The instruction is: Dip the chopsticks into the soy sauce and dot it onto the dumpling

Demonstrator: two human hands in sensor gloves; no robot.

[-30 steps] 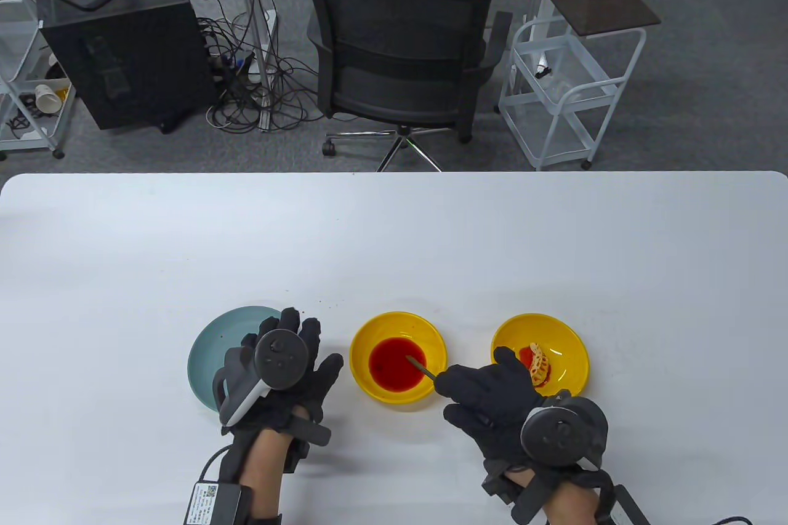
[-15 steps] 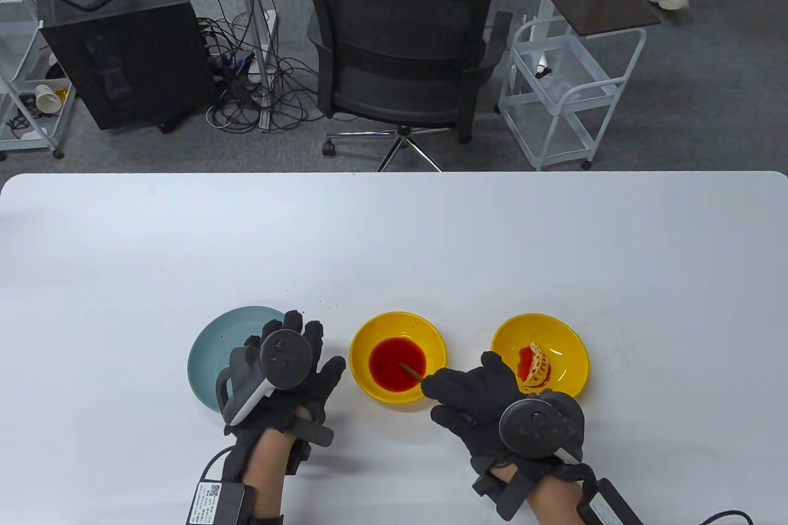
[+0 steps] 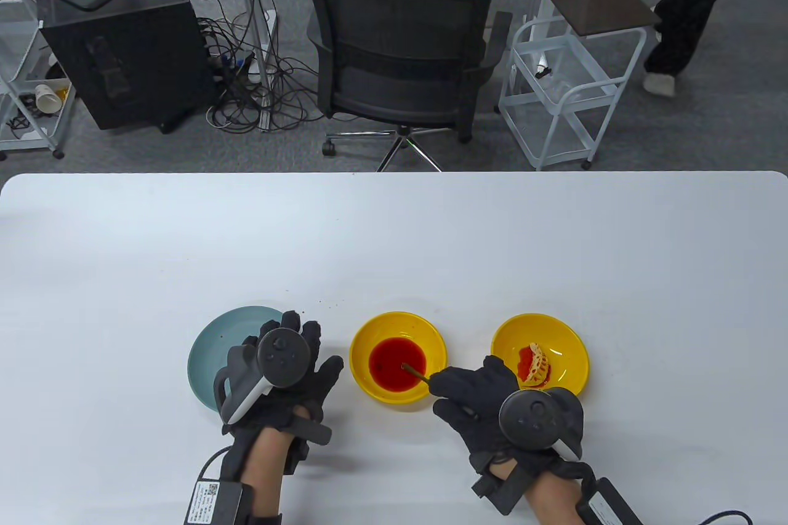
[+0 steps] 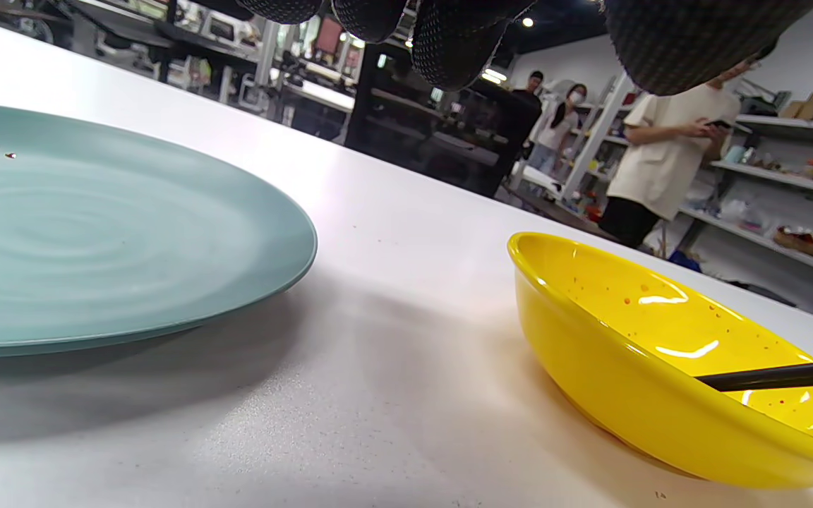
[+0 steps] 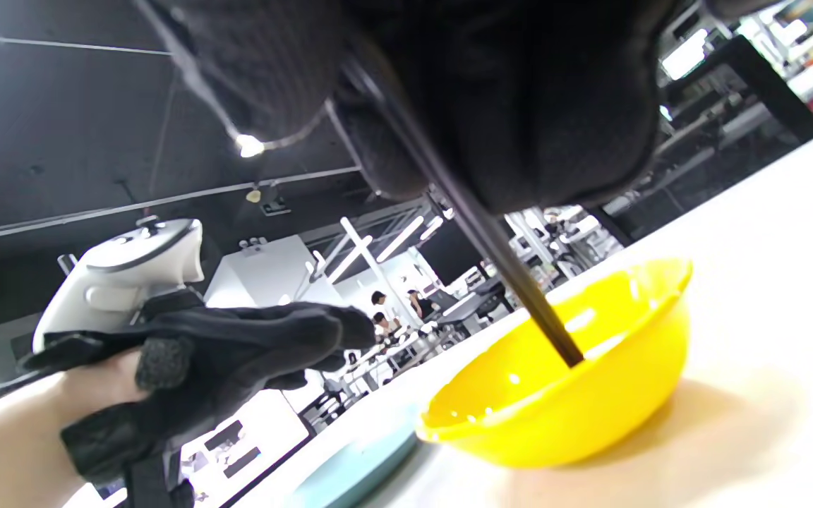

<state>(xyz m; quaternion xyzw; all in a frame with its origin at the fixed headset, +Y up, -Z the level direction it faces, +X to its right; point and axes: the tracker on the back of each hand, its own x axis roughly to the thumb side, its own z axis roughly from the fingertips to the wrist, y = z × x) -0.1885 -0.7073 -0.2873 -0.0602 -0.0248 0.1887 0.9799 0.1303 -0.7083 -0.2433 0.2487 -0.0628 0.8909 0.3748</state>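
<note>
A yellow bowl (image 3: 431, 337) of dark red sauce (image 3: 394, 359) stands at the table's front middle; it also shows in the left wrist view (image 4: 590, 339) and the right wrist view (image 5: 555, 423). My right hand (image 3: 474, 392) grips dark chopsticks (image 3: 416, 373) whose tips are in the sauce; their shaft shows in the right wrist view (image 5: 491, 240). A second yellow bowl (image 3: 569, 337) to the right holds a pale dumpling (image 3: 539, 364) with red sauce beside it. My left hand (image 3: 289, 365) rests with fingers spread, holding nothing, over the edge of a teal plate (image 3: 212, 346).
The teal plate (image 4: 96, 233) lies just left of the sauce bowl. A few dark specks (image 3: 320, 303) dot the white table (image 3: 394, 242) behind the dishes. An office chair (image 3: 400, 51) and a white cart (image 3: 566, 76) stand beyond the far edge.
My right hand shifted left and toward me, and the chopstick tips moved lower in the sauce. My left hand barely moved. A person walked in at the far right.
</note>
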